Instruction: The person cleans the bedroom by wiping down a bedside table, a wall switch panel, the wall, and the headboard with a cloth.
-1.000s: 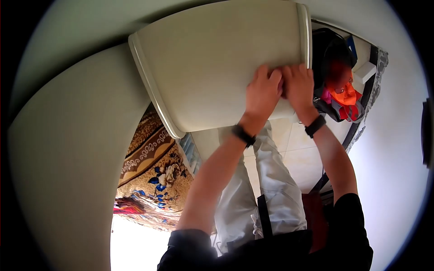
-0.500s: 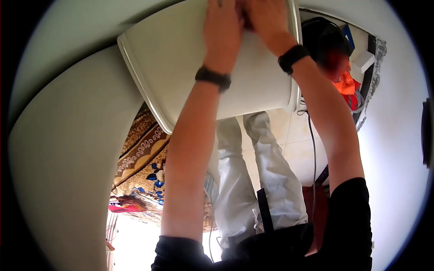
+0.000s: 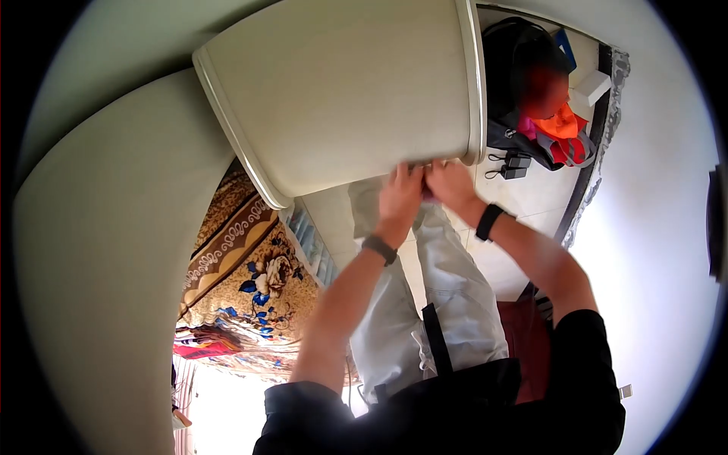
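A pale cream panel with raised side edges (image 3: pixel 341 91) fills the top middle of the view. At its near edge, my left hand (image 3: pixel 400 199) and my right hand (image 3: pixel 450 184) are side by side with fingers curled and fingertips close together. Something small and dark reddish shows between them, too hidden to name. Black bands circle both wrists. Below the hands are my legs in light trousers (image 3: pixel 462 303).
To the right of the panel lie a black bag (image 3: pixel 516 45), an orange and red bag (image 3: pixel 561 129), black adapters (image 3: pixel 516 165) and a white box (image 3: pixel 591 88). A flowered blanket (image 3: pixel 265 280) is at the left, and a dark red object (image 3: pixel 525 341) stands beside my right leg.
Both hands first moved up across the panel, then came back down to its near edge, staying close together. The view has shifted a little, and the black adapters now show.
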A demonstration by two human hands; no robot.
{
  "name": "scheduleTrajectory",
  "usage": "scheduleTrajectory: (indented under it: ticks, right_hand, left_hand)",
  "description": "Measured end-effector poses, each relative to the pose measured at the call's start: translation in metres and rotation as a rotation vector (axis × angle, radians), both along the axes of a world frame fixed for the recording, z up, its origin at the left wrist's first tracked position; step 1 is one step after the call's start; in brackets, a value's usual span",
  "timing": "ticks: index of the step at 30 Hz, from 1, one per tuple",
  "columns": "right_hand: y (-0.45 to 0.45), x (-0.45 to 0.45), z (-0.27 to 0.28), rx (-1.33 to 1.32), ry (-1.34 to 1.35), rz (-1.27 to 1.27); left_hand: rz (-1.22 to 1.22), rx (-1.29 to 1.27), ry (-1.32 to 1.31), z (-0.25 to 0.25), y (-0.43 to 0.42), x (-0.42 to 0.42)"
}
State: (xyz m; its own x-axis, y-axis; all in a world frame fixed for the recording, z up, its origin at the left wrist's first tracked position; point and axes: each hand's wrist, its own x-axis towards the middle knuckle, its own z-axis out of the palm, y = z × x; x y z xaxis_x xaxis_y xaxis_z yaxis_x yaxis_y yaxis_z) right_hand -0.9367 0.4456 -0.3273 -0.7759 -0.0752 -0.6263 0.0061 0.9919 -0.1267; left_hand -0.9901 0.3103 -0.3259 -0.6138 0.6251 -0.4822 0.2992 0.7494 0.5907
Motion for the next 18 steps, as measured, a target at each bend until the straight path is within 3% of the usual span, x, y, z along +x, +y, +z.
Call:
scheduleTrajectory:
  ticks: [2, 5, 8, 12, 16, 18]
  right_hand:
    - [-0.034, 0.032, 0.000, -0.143, 0.036, 0.019]
    - [-0.050, 0.014, 0.021, -0.208, 0.154, -0.189]
    - [-0.040, -0.040, 0.035, -0.295, 0.352, -0.490]
    - [-0.028, -0.128, 0.026, -0.248, 0.614, -0.625]
    - [-0.063, -0.197, 0.017, -0.315, 0.764, -0.586]
    - [-0.100, -0.206, -0.003, -0.335, 0.826, -0.574]
  left_hand:
    - [-0.059, -0.071, -0.128, -0.004, -0.037, 0.031]
    - [0.049, -0.027, 0.012, -0.010, -0.071, 0.035]
    - [0.220, 0.006, -0.008, 0.036, -0.055, -0.040]
    - [0.393, 0.262, 0.330, 0.028, -0.032, -0.132]
    - [0.524, 0.124, 0.472, 0.021, -0.029, -0.199]
    - [0.521, 0.034, 0.420, 0.014, -0.046, -0.206]
